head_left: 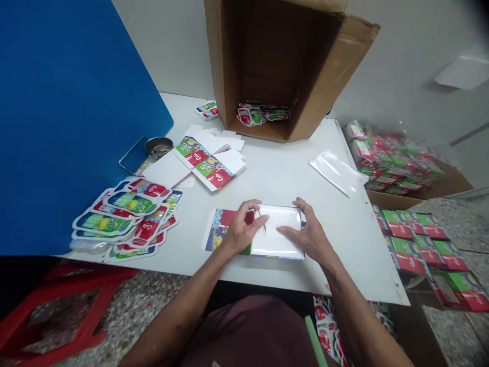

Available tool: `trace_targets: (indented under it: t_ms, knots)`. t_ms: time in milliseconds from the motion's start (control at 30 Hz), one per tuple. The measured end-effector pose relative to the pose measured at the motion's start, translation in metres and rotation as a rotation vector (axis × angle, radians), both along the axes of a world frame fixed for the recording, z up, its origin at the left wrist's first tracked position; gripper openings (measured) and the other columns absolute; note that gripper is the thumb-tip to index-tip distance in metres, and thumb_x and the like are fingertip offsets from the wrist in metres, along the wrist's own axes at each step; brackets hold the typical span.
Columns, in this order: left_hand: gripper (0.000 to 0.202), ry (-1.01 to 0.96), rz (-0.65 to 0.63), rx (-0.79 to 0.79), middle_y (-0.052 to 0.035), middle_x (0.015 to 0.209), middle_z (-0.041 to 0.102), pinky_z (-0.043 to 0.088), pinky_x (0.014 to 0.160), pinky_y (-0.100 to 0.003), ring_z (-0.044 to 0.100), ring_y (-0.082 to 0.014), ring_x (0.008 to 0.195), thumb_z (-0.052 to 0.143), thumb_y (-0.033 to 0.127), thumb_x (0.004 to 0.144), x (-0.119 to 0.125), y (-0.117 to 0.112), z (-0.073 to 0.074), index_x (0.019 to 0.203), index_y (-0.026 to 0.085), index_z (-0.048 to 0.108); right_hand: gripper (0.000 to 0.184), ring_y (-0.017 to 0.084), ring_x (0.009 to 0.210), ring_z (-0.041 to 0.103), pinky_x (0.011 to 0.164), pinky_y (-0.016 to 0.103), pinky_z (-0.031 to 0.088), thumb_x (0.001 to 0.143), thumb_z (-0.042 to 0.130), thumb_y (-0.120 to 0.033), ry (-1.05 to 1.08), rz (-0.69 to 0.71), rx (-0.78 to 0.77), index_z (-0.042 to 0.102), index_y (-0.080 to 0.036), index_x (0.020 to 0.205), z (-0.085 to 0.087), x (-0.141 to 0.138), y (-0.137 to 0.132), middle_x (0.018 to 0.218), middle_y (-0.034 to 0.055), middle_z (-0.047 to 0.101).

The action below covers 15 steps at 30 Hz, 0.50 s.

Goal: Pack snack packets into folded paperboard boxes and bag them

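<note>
A small printed box [229,232], red and green with a glossy white face, lies near the front edge of the white table [282,173]. My left hand [241,229] is curled over its left part, thumb and fingers gripping it. My right hand [305,232] presses on its right end with the fingers bent around the edge. A loose pile of printed sticker sheets [128,216] lies to the left. Flat unfolded box blanks [208,158] are stacked behind the hands.
An open cardboard carton [282,66] stands at the back with printed sheets inside. A clear plastic bag [336,172] lies at the right. Finished boxes [420,244] fill cartons on the floor to the right. A blue board [69,102] stands left, a red stool [64,306] below.
</note>
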<state>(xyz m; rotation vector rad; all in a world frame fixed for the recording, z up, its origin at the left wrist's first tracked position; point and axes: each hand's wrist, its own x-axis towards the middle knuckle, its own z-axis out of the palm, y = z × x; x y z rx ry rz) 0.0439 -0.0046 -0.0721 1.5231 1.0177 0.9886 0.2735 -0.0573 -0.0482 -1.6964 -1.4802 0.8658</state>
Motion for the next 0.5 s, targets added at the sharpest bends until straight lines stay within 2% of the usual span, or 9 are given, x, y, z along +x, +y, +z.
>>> trace_targets:
  t_ms: [33, 100, 167, 233, 300, 367, 433, 500]
  knots:
    - [0.041, 0.037, 0.02, -0.053, -0.0106, 0.137, 0.063, 0.053, 0.101, -0.042, 0.064, -0.0271, 0.119, 0.071, 0.038, 0.09, 0.001, 0.002, 0.005, 0.126, 0.023, 0.06, 0.09, 0.039, 0.144, 0.046, 0.111, 0.056, 0.046, 0.075, 0.083, -0.058, -0.067, 0.002, -0.044, 0.045, -0.028, 0.152, 0.004, 0.0, 0.002, 0.163, 0.0149, 0.041]
    - [0.057, 0.146, 0.006, -0.132, -0.0091, 0.13, 0.066, 0.057, 0.089, -0.038, 0.069, -0.0241, 0.1, 0.077, 0.039, 0.084, 0.002, 0.006, 0.014, 0.136, 0.025, 0.057, 0.088, 0.04, 0.137, 0.052, 0.109, 0.059, 0.046, 0.08, 0.077, -0.059, -0.22, 0.031, -0.125, 0.043, -0.029, 0.155, 0.012, -0.003, 0.006, 0.156, 0.0148, 0.049]
    - [0.051, 0.243, -0.028, -0.163, -0.007, 0.118, 0.07, 0.057, 0.079, -0.036, 0.067, -0.0201, 0.081, 0.074, 0.038, 0.086, 0.003, 0.009, 0.021, 0.133, 0.025, 0.062, 0.077, 0.042, 0.132, 0.055, 0.106, 0.063, 0.046, 0.083, 0.073, -0.058, -0.35, 0.053, -0.19, 0.048, -0.031, 0.151, 0.018, -0.006, 0.01, 0.152, 0.0136, 0.054]
    - [0.044, 0.273, -0.025, -0.169, -0.0047, 0.105, 0.072, 0.055, 0.072, -0.034, 0.064, -0.0178, 0.071, 0.07, 0.039, 0.088, 0.004, 0.008, 0.024, 0.129, 0.025, 0.065, 0.079, 0.043, 0.129, 0.057, 0.102, 0.065, 0.047, 0.082, 0.072, -0.059, -0.396, 0.052, -0.236, 0.048, -0.032, 0.152, 0.02, -0.009, 0.013, 0.15, 0.0142, 0.055]
    - [0.042, 0.25, -0.003, -0.153, -0.0039, 0.101, 0.073, 0.054, 0.073, -0.033, 0.065, -0.0188, 0.074, 0.067, 0.041, 0.09, 0.003, 0.006, 0.024, 0.129, 0.025, 0.065, 0.083, 0.041, 0.13, 0.056, 0.106, 0.062, 0.046, 0.082, 0.072, -0.062, -0.319, 0.08, -0.245, 0.045, -0.032, 0.154, 0.019, -0.008, 0.011, 0.151, 0.0138, 0.054]
    - [0.041, 0.233, 0.003, -0.143, -0.0045, 0.103, 0.073, 0.054, 0.075, -0.032, 0.066, -0.0205, 0.082, 0.064, 0.044, 0.093, 0.002, 0.003, 0.023, 0.13, 0.026, 0.065, 0.082, 0.036, 0.136, 0.053, 0.112, 0.055, 0.044, 0.088, 0.064, -0.067, -0.142, 0.096, -0.236, 0.038, -0.034, 0.159, 0.015, -0.005, 0.007, 0.156, 0.0114, 0.05]
    - [0.04, 0.228, -0.004, -0.145, -0.005, 0.105, 0.073, 0.054, 0.076, -0.032, 0.066, -0.0213, 0.086, 0.061, 0.046, 0.095, 0.001, 0.001, 0.022, 0.129, 0.026, 0.064, 0.083, 0.032, 0.142, 0.05, 0.115, 0.05, 0.042, 0.093, 0.055, -0.069, 0.041, 0.014, -0.253, 0.028, -0.034, 0.164, 0.01, -0.001, 0.0, 0.161, 0.0105, 0.045]
    - [0.038, 0.237, -0.014, -0.136, -0.0048, 0.104, 0.073, 0.053, 0.075, -0.031, 0.066, -0.0208, 0.084, 0.059, 0.046, 0.096, 0.0, 0.0, 0.022, 0.127, 0.025, 0.065, 0.087, 0.032, 0.139, 0.052, 0.114, 0.048, 0.044, 0.093, 0.056, -0.07, 0.171, -0.094, -0.305, 0.026, -0.031, 0.164, 0.006, 0.002, -0.007, 0.159, 0.0122, 0.047]
